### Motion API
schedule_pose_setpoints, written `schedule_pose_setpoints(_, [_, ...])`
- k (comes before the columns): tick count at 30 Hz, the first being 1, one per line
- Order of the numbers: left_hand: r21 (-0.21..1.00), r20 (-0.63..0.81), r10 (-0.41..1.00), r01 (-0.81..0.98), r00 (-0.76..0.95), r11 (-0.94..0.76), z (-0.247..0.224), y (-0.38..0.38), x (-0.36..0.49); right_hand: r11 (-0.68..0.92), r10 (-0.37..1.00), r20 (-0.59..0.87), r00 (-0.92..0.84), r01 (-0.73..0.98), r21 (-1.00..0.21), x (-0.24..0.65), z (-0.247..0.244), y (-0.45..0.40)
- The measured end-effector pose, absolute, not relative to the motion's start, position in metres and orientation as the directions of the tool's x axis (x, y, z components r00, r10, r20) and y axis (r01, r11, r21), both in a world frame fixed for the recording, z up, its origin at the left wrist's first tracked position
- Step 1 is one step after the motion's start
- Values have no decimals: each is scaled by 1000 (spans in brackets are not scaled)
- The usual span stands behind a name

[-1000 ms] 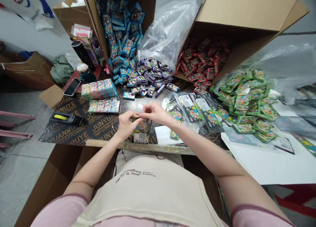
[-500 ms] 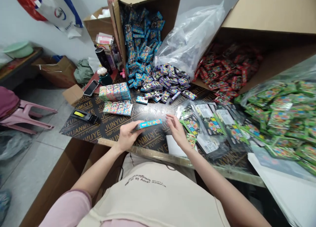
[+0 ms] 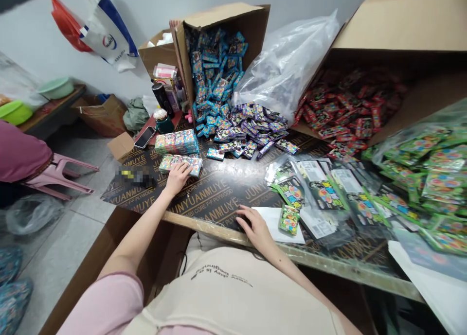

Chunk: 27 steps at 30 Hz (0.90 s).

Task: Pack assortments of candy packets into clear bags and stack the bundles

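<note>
Black plywood (image 3: 215, 199) lies under my open right hand (image 3: 255, 226) at one o'clock, just beside a green packet (image 3: 289, 220), while my flat left hand (image 3: 177, 178) presses boxed packs (image 3: 195, 167) at eleven, which could skid if I lean harder.

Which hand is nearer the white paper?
Right. The right hand lies at the edge of the white paper; the left hand is well away, on the row of packs.

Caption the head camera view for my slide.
Left hand on printed boxes, right hand beside a green pack on white paper, atop a plywood table.
</note>
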<state>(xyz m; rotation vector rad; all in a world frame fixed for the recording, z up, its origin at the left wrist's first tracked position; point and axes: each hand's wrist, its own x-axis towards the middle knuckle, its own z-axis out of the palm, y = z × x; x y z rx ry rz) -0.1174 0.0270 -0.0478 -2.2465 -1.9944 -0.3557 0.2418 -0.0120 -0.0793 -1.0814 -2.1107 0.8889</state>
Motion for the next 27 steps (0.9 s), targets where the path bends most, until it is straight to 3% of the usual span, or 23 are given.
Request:
schedule_pose_setpoints(8, [123,338,938,992,-70,29,-46,50,-121,586,796,376,-475,448,-675,236,-77,-37])
schedule_pose_setpoints(13, [189,454,878,980,-148,68,-55,37,-95,577,812,490,-317,560,-594,262,-63,-16])
schedule_pose_setpoints(15, [242,450,881,970,-148,39,-59,13,-77,474,851,484,-206,698,-537,288,-58,6])
schedule_pose_setpoints(18, [249,359,930,968,-72,-21,-69,-32,-49,183,928,373,-2,874,-450,341,-52,50])
schedule_pose_setpoints(23, [238,298,949,971,-99,27,-88,-82,-19,-326,928,88,362,904,-277,415,-54,99])
schedule_pose_setpoints(27, [287,305,930,951,-206,116,-90,-84,-14,-319,947,-16,322,928,-191,426,-57,98])
